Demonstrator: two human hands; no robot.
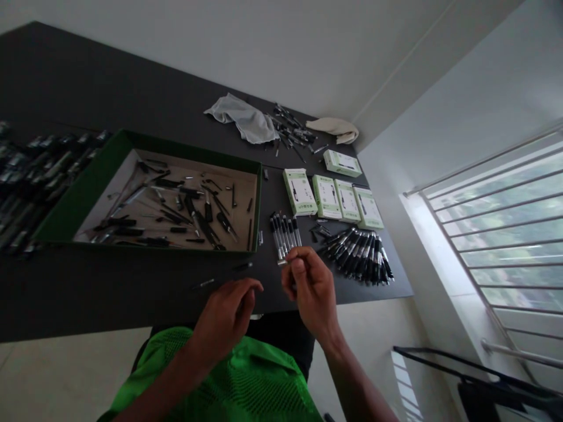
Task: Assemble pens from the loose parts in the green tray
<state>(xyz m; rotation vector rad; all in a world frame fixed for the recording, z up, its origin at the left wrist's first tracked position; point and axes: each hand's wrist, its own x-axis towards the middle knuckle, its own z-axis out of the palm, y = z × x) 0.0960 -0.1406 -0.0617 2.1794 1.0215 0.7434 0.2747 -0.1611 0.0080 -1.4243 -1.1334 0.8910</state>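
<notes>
My right hand (311, 288) is closed in a pinch, thumb against the fingers. A small silver piece (282, 262) shows at its fingertips; its exact kind is unclear. Just beyond lies a row of black-and-silver pens (285, 230) side by side. My left hand (229, 309) hovers at the table's front edge, fingers loosely bent and thumb apart, with nothing visible in it. Near its fingers a thin dark pen part (206, 283) and another dark piece (243, 266) lie on the table.
A green-rimmed box (193, 153) holds loose pen parts. Pens are heaped at left (48, 176) and fanned out at right (363, 255). Several green-white cartons (328, 196) stand behind. Farther back are a white bag (246, 120), loose parts (292, 126) and a beige cloth (336, 127).
</notes>
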